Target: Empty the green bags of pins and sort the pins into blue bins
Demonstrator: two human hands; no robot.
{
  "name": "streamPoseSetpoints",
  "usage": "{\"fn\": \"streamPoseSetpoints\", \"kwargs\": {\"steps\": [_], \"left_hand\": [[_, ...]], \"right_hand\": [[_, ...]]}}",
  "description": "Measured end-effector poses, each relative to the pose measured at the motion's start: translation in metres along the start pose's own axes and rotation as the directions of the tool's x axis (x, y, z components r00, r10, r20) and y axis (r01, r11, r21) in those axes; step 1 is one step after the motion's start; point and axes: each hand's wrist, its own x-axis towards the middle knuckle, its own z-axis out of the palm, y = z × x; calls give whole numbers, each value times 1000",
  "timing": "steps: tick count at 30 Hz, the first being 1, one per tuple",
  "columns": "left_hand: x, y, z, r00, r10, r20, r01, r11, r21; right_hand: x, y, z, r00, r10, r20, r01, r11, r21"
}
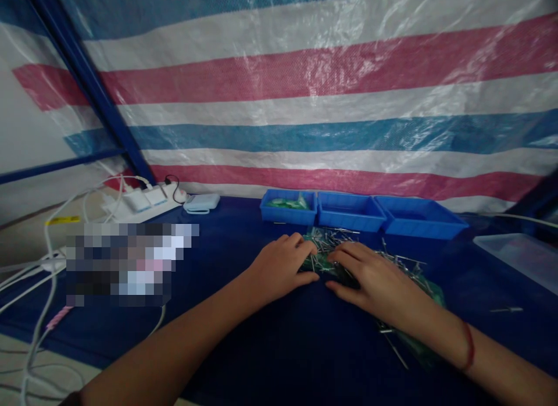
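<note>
A heap of thin metal blind rivets (335, 238) lies on the dark blue tabletop, mixed with crumpled green plastic bags (436, 291). At the heap's left edge is my left hand (279, 266), fingers bent over the rivets and the thumb held apart. My right hand (375, 278) reaches in from the right; its fingertips touch the heap and its thumb stands away from them. Neither hand has a visible grip on a rivet. Part of the heap is hidden under my right hand and forearm. A single rivet (508, 309) lies apart at the right.
Behind the heap stand three blue bins: the left bin (288, 216) holds green plastic, beside the middle bin (351, 220) and the right bin (422, 227). A translucent tray (518, 257) lies right. At left are power strips (143, 202), cables and a light blue device (202, 203).
</note>
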Motion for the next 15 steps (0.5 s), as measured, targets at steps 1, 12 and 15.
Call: {"fn": "streamPoseSetpoints", "kwargs": {"steps": [1, 12, 15], "left_hand": [[0, 1, 0, 1000, -2, -1, 2, 1000, 2], [5, 3, -3, 998, -51, 31, 53, 997, -50], [4, 4, -1, 999, -41, 17, 42, 998, -37]], "right_hand": [[-2, -1, 2, 1000, -8, -10, 8, 999, -47], [-2, -3, 2, 994, -96, -50, 78, 957, -281], [-3, -2, 3, 991, -109, -79, 84, 959, -271]]}}
